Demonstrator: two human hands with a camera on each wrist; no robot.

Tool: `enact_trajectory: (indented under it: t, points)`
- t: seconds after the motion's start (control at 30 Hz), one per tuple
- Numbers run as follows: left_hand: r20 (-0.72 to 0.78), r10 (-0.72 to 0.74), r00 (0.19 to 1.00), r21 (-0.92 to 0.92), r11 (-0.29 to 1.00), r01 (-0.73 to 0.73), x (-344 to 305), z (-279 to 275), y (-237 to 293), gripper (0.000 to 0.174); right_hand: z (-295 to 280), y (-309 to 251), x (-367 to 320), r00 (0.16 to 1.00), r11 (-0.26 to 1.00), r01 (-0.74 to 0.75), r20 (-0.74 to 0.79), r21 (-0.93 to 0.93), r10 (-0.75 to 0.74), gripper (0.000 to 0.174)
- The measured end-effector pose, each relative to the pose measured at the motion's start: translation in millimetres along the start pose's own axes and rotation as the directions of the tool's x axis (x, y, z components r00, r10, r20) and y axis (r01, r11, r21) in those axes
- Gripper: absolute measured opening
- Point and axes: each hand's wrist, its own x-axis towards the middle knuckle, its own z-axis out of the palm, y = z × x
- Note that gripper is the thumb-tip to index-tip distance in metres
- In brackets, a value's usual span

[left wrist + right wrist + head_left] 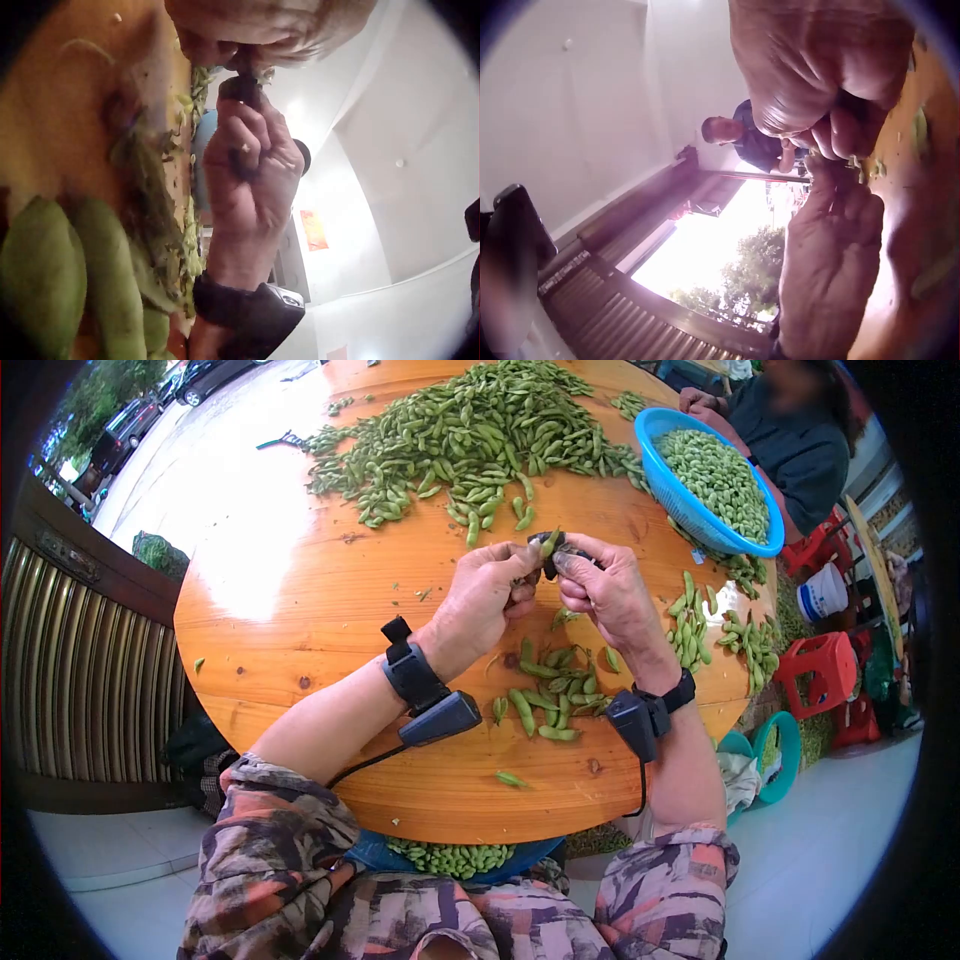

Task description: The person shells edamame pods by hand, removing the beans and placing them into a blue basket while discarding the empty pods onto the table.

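Both hands meet above the wooden table (330,630) in the head view. The left hand (480,595) and the right hand (610,590) pinch a green pod (549,544) between their fingertips, with something black around the right hand's fingers. Below them lies a small group of pods (560,690). A large heap of pods (470,430) covers the far part of the table. In the left wrist view the right hand (251,157) touches the left hand (277,26); in the right wrist view the fingertips of both hands hide what they pinch.
A blue basket of pods (775,525) stands at the right rim near a seated person (800,455). Smaller pod piles (690,625) lie right of the hands. Below the near edge is a blue container (375,852) of shelled beans or pods. Red stools (820,665) stand at right.
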Motion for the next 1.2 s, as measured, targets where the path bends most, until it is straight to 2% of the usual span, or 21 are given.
enact_trajectory:
  t: [0.07,0.17,0.3,0.37,0.4,0.43,0.47,0.5,0.57,0.6,0.67,0.7,0.8,0.87,0.9,0.97,1.0,1.07,1.1,1.17,1.2]
  points:
    - [0.047,-0.141,0.989,-0.193,0.970,0.147,-1.2,2.0,4.0,0.016,-3.2,-1.4,0.6,0.998,0.992,-0.034,0.057,0.118,0.028,0.023]
    - [0.160,-0.161,0.974,-0.293,0.935,0.202,-0.1,-0.4,2.7,0.017,-8.9,-3.7,1.6,0.993,0.992,-0.016,0.120,0.127,0.001,0.022]
    - [0.164,-0.195,0.967,-0.294,0.926,0.237,0.4,0.2,6.0,0.020,-7.1,-4.5,1.0,0.994,0.998,0.064,0.091,-0.007,-0.063,0.022]
    - [0.204,-0.178,0.963,-0.018,0.982,0.186,1.7,-3.1,14.7,0.026,0.7,-7.7,-1.5,0.999,0.988,0.044,0.004,-0.147,-0.044,0.022]
    - [0.201,-0.176,0.964,-0.019,0.983,0.184,3.9,-3.4,17.1,0.026,1.5,-7.2,-1.3,0.999,0.988,0.043,0.008,-0.147,-0.043,0.022]
    - [0.141,-0.111,0.984,0.280,0.957,0.068,6.5,-3.5,19.0,0.029,2.0,-6.0,-1.0,1.000,0.988,0.009,0.004,-0.157,-0.008,0.021]
    - [0.102,-0.031,0.994,0.557,0.830,-0.032,7.4,-3.9,19.8,0.032,2.6,-5.0,-0.8,1.000,0.986,-0.028,0.001,-0.167,0.028,0.020]
    - [0.098,-0.030,0.995,0.556,0.831,-0.030,7.1,-4.5,20.2,0.032,2.7,-4.9,-0.5,1.000,0.985,-0.030,0.004,-0.168,0.031,0.020]
    - [0.174,0.104,0.979,0.732,0.652,-0.199,6.3,-5.9,20.4,0.029,2.3,-4.6,-0.8,0.999,0.967,-0.041,-0.012,-0.251,0.039,0.017]
    - [0.174,0.104,0.979,0.731,0.653,-0.199,6.2,-5.8,20.5,0.029,2.2,-3.9,-0.8,0.999,0.967,-0.042,-0.012,-0.252,0.040,0.017]
    - [0.262,0.180,0.948,0.839,0.442,-0.316,6.1,-5.2,20.7,0.025,1.5,-1.0,-1.1,0.999,0.932,0.000,-0.030,-0.363,-0.012,0.015]
    - [0.262,0.180,0.948,0.839,0.443,-0.316,6.6,-6.3,19.8,0.025,1.1,1.5,-0.4,0.999,0.932,0.000,-0.030,-0.364,-0.011,0.015]
    - [0.279,0.162,0.946,0.819,0.475,-0.323,10.6,-13.1,15.1,0.022,2.8,8.3,2.2,0.995,0.839,0.041,-0.057,-0.543,-0.086,0.014]
    - [0.229,0.055,0.972,0.753,0.622,-0.213,13.7,-17.2,11.0,0.021,7.2,11.8,1.6,0.964,0.679,0.109,-0.089,-0.726,-0.250,0.011]
    - [0.227,0.055,0.972,0.754,0.622,-0.211,12.4,-15.4,11.3,0.021,10.3,15.4,1.7,0.965,0.680,0.109,-0.088,-0.725,-0.249,0.011]
    - [0.068,-0.056,0.996,0.565,0.825,0.008,9.4,-9.8,9.9,0.017,16.8,22.8,2.3,0.837,0.448,0.280,-0.012,-0.849,-0.547,0.010]
    - [0.065,-0.056,0.996,0.566,0.824,0.010,10.5,-10.4,5.9,0.017,19.7,22.5,1.4,0.838,0.450,0.281,-0.012,-0.848,-0.546,0.010]
    - [0.016,0.024,1.000,0.496,0.868,-0.029,12.7,-12.1,-2.7,0.018,24.5,19.6,-0.5,0.826,0.315,0.275,0.056,-0.908,-0.560,0.011]
    - [0.013,0.024,1.000,0.496,0.868,-0.027,10.8,-9.5,-2.8,0.018,25.5,20.4,-0.5,0.828,0.317,0.276,0.057,-0.907,-0.558,0.011]
    - [-0.033,-0.013,0.999,0.220,0.975,0.020,7.4,-4.5,-1.5,0.021,26.6,20.7,-0.4,0.800,0.333,0.324,0.068,-0.886,-0.597,0.011]
    - [-0.033,-0.013,0.999,0.220,0.975,0.020,7.5,-6.6,-0.6,0.021,25.3,19.8,-0.2,0.799,0.333,0.324,0.068,-0.886,-0.597,0.011]
